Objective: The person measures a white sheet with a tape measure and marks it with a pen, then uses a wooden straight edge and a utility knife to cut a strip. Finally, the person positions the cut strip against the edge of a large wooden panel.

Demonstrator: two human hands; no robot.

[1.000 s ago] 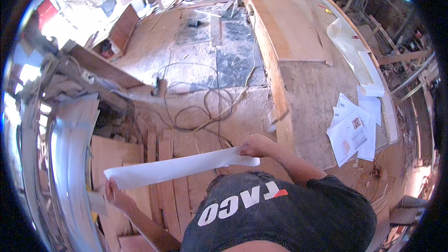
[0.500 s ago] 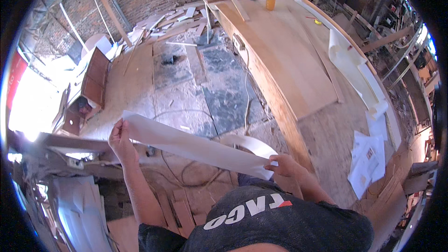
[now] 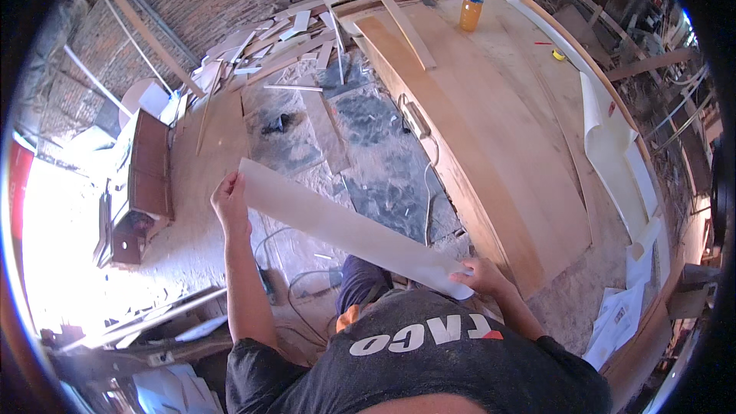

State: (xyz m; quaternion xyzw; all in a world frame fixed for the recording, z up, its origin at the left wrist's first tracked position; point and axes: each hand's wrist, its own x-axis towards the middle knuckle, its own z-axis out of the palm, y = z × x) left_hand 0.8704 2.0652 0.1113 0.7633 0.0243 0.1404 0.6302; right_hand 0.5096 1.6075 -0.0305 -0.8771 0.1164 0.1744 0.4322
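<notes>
The left hand (image 3: pixel 230 201) is now farther from the body than a second ago, and the loose curl near the right hand (image 3: pixel 481 276) does not show any more. The fingers of each hand pinch one end of the white strip (image 3: pixel 345 228), which slants above the floor (image 3: pixel 376 130), left of the bench (image 3: pixel 558 308). It seems well controlled, nearly straight.

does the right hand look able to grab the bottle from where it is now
Probably not: the right hand is holding one end of the strip, and the bottle looks out of arm's reach, toward the far end of the bench. Nothing tall seems to block the way, though.
</notes>
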